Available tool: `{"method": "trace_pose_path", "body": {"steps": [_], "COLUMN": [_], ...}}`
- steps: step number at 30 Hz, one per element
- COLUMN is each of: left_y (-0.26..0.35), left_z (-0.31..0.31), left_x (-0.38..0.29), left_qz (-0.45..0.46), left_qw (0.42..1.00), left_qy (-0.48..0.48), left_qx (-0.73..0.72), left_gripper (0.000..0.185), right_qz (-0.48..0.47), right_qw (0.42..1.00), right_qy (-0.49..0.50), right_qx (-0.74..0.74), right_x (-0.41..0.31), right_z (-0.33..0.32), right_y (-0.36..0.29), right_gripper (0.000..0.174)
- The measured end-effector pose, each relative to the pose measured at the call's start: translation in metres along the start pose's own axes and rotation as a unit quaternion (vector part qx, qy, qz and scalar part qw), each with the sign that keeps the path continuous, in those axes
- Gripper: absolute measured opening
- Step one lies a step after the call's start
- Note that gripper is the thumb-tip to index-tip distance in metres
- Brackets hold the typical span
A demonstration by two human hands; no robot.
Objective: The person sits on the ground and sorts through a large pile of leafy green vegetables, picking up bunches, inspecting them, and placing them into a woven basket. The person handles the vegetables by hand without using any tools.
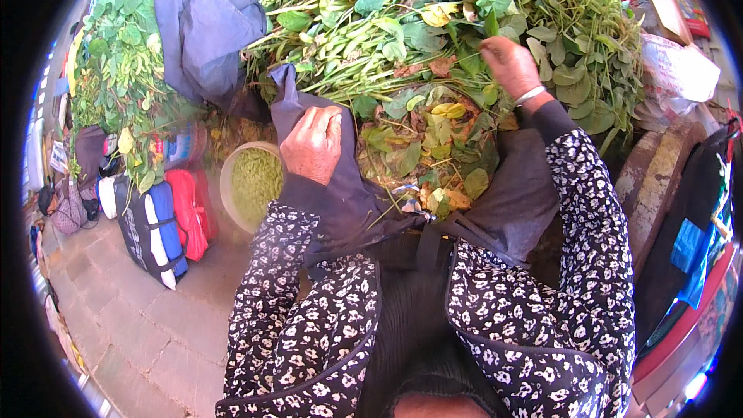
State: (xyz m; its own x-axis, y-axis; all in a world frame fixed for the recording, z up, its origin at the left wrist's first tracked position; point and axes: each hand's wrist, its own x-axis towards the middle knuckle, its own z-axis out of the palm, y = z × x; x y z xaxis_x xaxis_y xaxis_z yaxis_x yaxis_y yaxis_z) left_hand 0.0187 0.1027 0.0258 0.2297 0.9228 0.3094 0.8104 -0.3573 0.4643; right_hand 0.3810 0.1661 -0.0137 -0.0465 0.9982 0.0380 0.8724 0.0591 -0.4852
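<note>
My left hand [312, 144] is above my left knee with its fingers curled together; whatever may be inside is hidden. Just left of it, a pale round tub [227, 177] holds many small shelled green beans [254, 187]. My right hand [512, 68], with a silver bangle [530, 96] at the wrist, reaches to the edge of the plant heap. Its fingertips are pinched together at a thin green stem [467, 59]. Before me lies a large heap of bean plants [354, 40] with green pods and leaves. Yellowed leaves [438, 133] lie between my knees.
A dark cloth [203, 35] drapes over the heap's left side. On the paving [122, 325] at left stand a blue, white and black bag [154, 232] and a red bag [188, 209]. At right are a round stone-like slab [653, 180] and a white printed sack [676, 72].
</note>
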Motion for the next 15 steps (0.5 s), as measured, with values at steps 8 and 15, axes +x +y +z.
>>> {"method": "trace_pose_path", "body": {"steps": [8,15], "left_y": [-0.01,0.015], "left_z": [-0.002,0.065], "left_x": [-0.014,-0.009], "left_qz": [0.01,0.062], "left_qw": [0.995,0.979], "left_qy": [-0.005,-0.145], "left_qx": [0.103,-0.132], "left_gripper": [0.008,0.043], "right_qz": [-0.124,-0.206], "right_qw": [0.987,0.978], "right_qy": [-0.079,-0.023], "right_qx": [0.057,-0.037], "right_x": [-0.026,-0.058], "right_z": [0.036,0.03], "right_y": [-0.05,-0.046], "right_gripper": [0.026,0.035]}}
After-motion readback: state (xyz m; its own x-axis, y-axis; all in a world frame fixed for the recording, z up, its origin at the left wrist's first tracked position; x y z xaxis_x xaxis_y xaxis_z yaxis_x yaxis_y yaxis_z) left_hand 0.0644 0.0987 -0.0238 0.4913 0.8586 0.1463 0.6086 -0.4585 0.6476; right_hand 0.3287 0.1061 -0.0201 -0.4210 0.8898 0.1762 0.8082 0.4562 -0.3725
